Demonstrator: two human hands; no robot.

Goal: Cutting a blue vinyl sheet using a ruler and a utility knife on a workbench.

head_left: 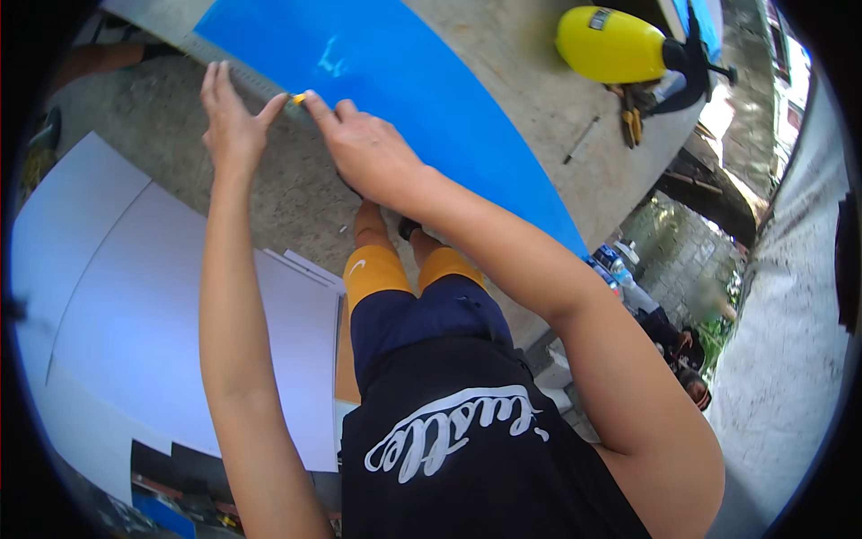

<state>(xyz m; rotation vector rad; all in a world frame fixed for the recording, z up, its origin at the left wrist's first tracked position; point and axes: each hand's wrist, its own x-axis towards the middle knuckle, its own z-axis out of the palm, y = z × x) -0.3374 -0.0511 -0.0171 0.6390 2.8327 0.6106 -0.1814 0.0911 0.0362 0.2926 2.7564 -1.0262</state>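
A blue sheet (395, 72) lies flat on the table, and both hands are at its near left edge. My right hand (368, 148) pinches a small yellow tool (299, 99) over this edge; its body is mostly hidden by the fingers, so its kind cannot be made out. Fingers apart, my left hand (235, 130) rests on a pale, ruler-like strip (247, 79) running along the edge. Its thumb reaches toward the yellow tool, touching or nearly touching it.
At the far right stand a yellow pump sprayer (615, 45), pliers with orange handles (632, 126) and a thin pen-like stick (584, 139). Large white panels (171, 296) lean at my left. Bottles and cans (620, 269) stand low at the right. Another person's leg (99, 63) shows far left.
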